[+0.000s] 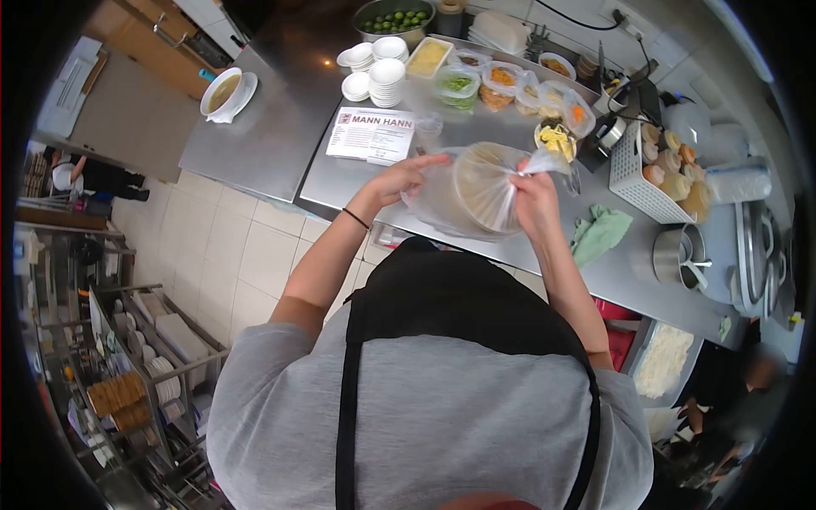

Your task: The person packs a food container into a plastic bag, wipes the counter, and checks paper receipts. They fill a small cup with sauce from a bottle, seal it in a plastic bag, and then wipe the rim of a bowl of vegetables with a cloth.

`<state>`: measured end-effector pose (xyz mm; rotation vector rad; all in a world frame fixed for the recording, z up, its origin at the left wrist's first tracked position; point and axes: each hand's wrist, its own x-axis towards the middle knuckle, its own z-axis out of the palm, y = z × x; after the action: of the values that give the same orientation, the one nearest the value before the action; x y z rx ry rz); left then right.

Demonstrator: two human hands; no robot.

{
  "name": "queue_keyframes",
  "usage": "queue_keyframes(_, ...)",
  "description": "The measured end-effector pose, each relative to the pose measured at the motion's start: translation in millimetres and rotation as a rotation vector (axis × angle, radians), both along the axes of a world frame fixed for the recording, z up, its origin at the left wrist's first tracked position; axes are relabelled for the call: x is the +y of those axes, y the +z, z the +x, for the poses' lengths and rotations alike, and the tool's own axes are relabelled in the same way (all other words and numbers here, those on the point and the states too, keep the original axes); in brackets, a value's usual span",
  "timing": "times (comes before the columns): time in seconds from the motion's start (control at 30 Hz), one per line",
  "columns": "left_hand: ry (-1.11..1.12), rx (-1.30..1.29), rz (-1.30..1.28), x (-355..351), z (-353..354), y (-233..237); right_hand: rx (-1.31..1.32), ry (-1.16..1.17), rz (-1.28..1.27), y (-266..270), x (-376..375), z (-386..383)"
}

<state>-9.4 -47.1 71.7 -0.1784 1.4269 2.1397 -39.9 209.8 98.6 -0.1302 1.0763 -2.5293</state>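
Note:
A clear plastic bag [435, 204] is held over the front of the steel counter. Inside it lies a round, pale container [484, 183], its contents blurred by the plastic. My right hand [535, 200] is closed around the gathered, twisted neck of the bag, and a loose end sticks out to the right. On the bag's left side, my left hand [403, 180] grips the plastic, index finger stretched along it and the other fingers curled. Just behind my left hand a printed menu sheet [371, 134] lies on the counter.
Stacked white bowls [387, 81], tubs of toppings [457, 87] and a bowl of limes [393, 20] line the back. Rightward are a white basket of bottles [646, 183], a green cloth [601, 234] and metal pots [677, 255]. A soup bowl [223, 93] sits left. Other people are nearby.

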Motion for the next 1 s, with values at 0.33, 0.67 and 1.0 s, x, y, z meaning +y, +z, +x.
queue_keyframes(0.33,-0.033,0.859,-0.519,52.3,-9.3,42.5,0.29,0.134,0.822,-38.2,7.3,-14.5)
queue_keyframes(0.67,0.244,0.575,-0.986,16.1,79.5,47.8,1.342,0.245,1.137,86.4,-142.1,-93.9)
queue_keyframes(1.0,0.161,0.692,-0.787,13.3,108.2,48.2,1.38,0.8,1.767,-12.8,-267.1,-113.5)
